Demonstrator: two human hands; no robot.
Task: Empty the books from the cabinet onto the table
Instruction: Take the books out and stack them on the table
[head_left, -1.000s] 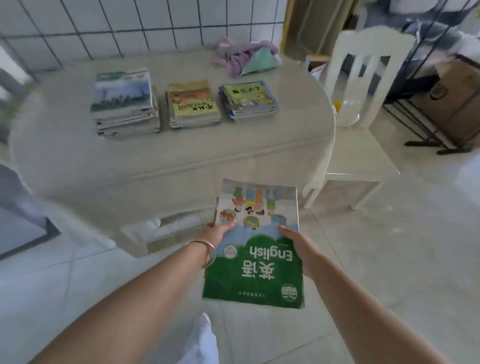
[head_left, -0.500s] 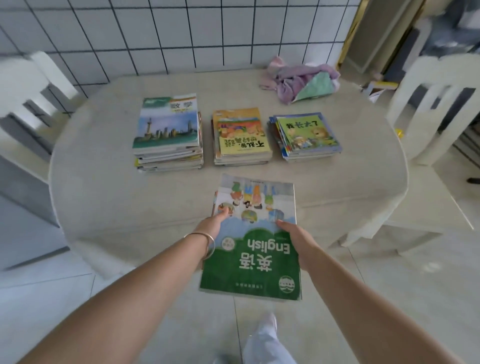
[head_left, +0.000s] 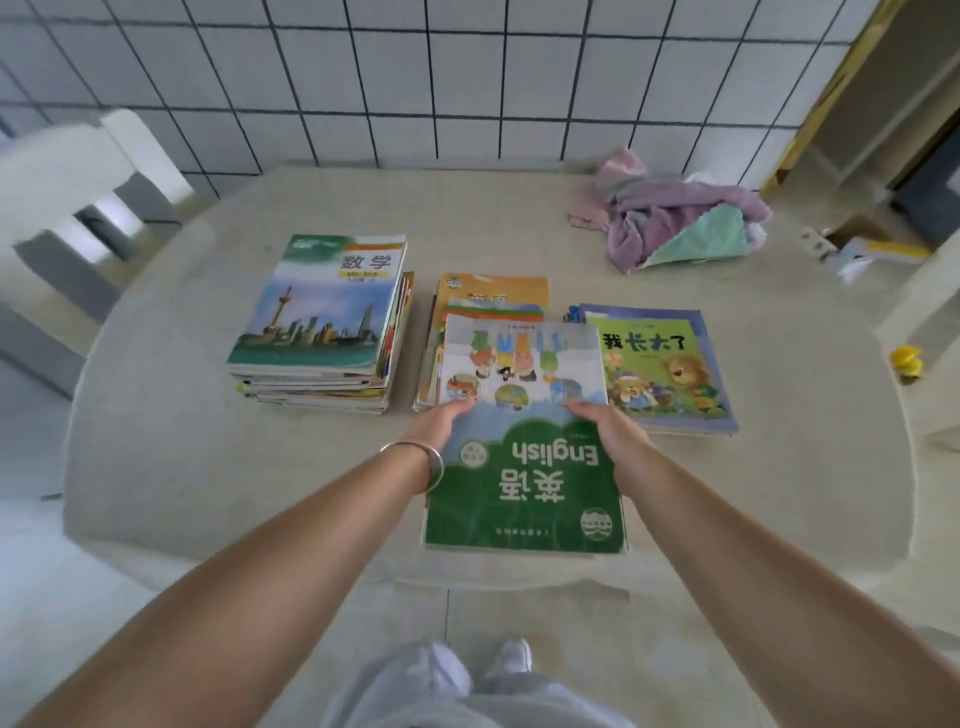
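Green-and-white glossy softcover: the English book is held over the table, its far end above the middle stack. Left hand and right hand grip its side edges. Probably light, flexible, slick; support both edges.

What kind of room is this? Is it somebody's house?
Probably a home, maybe a dining or kitchen corner. A round table stands against a white tiled wall, with white chairs beside it, stacks of children's schoolbooks and a crumpled cloth on top.
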